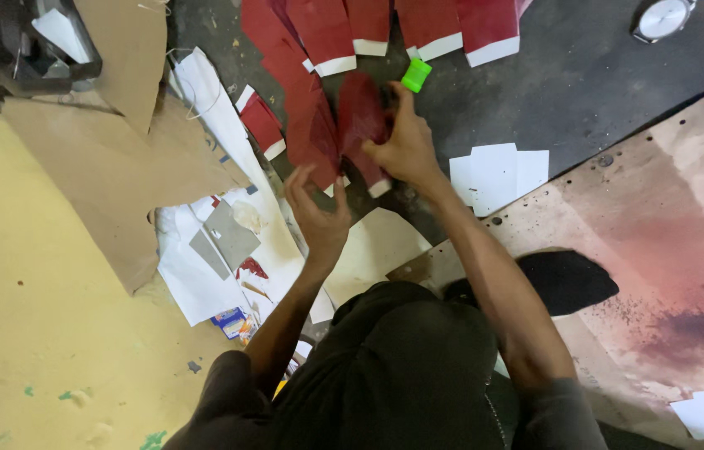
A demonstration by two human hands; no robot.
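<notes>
fingers [385,142] pinch dark red paper piece [359,117], white-edged.

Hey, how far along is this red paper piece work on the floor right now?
Done, it seems: a row of red pieces with white ends lies fanned along the top. In hand: the right hand presses a dark red piece flat, near a green block; the left hand hovers open beside it. Left: loose white sheets and a small red piece lie apart from the row.

We see one view only, from our head, looking steeply down and close onto our hands [369,179] and the floor [602,75].
</notes>
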